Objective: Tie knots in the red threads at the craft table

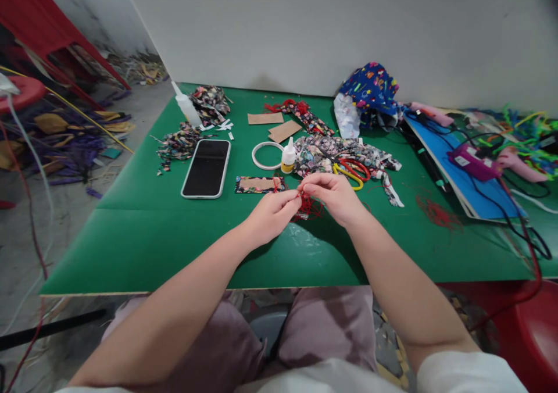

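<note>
Over the middle of the green table [174, 247], my left hand [275, 214] and my right hand [333, 195] meet fingertip to fingertip. Both are closed in a pinch on red thread [310, 207], which hangs in a loose tangle below the fingers. Just beyond my left hand lies a floral fabric strip [239, 185] with brown card on it. A small glue bottle with a yellow label [288, 157] stands upright behind my hands. Scissors with red and yellow handles [355, 175] rest on floral fabric pieces [316, 152] behind my right hand.
A phone [206, 169], a white ring [253, 154] and brown card pieces [265, 118] lie left and behind. A white squeeze bottle [188, 109] leans at the back left. Rightward are a blue folder [471, 189], a purple glue gun [474, 161], cables and loose red thread [438, 213].
</note>
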`<state>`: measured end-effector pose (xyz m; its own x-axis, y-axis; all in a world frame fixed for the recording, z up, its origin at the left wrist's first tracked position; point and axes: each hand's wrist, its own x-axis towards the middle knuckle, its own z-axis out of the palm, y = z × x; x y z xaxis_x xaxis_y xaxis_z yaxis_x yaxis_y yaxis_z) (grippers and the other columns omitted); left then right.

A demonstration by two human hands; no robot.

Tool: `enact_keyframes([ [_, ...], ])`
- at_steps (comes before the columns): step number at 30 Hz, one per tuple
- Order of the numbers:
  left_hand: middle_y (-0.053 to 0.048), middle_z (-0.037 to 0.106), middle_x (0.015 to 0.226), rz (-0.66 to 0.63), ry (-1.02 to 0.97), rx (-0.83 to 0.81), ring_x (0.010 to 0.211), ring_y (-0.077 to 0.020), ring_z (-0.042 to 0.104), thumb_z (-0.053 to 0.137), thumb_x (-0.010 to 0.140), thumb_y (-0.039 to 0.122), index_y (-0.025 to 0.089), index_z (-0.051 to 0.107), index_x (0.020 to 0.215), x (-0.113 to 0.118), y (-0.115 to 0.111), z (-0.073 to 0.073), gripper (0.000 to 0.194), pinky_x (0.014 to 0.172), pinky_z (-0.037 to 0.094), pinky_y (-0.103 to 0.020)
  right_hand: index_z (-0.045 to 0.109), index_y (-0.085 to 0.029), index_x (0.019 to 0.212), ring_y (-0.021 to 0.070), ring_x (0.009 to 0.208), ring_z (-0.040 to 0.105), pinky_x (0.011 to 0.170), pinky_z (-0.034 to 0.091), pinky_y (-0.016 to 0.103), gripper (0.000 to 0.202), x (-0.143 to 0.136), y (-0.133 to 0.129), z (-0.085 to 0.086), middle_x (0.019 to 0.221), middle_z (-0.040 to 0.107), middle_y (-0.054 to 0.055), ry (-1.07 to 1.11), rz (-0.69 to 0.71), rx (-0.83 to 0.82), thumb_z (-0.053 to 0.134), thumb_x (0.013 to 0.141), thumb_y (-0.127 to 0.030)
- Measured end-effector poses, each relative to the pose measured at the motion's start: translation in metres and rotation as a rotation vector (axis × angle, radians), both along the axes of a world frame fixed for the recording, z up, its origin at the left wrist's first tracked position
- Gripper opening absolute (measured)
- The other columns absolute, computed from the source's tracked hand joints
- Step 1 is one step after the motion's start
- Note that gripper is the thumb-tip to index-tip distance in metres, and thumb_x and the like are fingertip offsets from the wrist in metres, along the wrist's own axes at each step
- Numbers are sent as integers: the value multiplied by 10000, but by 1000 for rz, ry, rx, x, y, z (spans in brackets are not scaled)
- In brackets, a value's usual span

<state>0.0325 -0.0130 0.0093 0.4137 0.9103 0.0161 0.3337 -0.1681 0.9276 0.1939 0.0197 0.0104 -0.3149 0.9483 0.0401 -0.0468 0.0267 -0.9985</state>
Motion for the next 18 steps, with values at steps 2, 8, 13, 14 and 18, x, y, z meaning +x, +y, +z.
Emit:
enact_keyframes([
  [2, 54, 309, 535, 6, -59, -20, 514, -80, 294, 352, 858, 299, 179, 332, 583, 0, 0, -1, 301, 492, 224, -240, 703, -194, 685, 94, 649, 592, 656, 476, 231, 80, 0, 1, -1, 690, 682, -9, 31, -6, -25, 722, 654, -265],
  [8, 63, 290, 519, 68, -280, -123, 472, -72, 261, 382, 822, 277, 184, 348, 583, 0, 0, 4, 259, 464, 210, -242, 706, -199, 693, 84, 621, 583, 637, 468, 225, 100, 2, 3, -2, 680, 684, -16, 33, -54, -73, 739, 631, -271],
  [13, 62, 291, 501, 66, -370, -155, 452, -72, 253, 371, 812, 254, 184, 352, 566, 0, -1, 7, 257, 449, 209, -241, 700, -188, 695, 90, 629, 573, 643, 462, 233, 97, 1, -1, 1, 671, 669, -11, -36, 12, -22, 721, 655, -274],
  [14, 62, 294, 502, 64, -356, -142, 454, -73, 256, 370, 821, 258, 183, 361, 571, -1, -1, 7, 261, 451, 210, -241, 699, -187, 699, 92, 624, 570, 638, 462, 236, 110, 2, -1, 1, 666, 666, -10, -33, 23, -21, 722, 655, -285],
  [18, 62, 294, 508, 89, -228, -41, 476, -78, 268, 376, 858, 290, 179, 384, 594, -2, 0, 3, 286, 473, 220, -239, 699, -186, 709, 105, 659, 582, 661, 469, 249, 155, 4, -2, 0, 697, 672, 0, 10, 40, -46, 734, 643, -322],
])
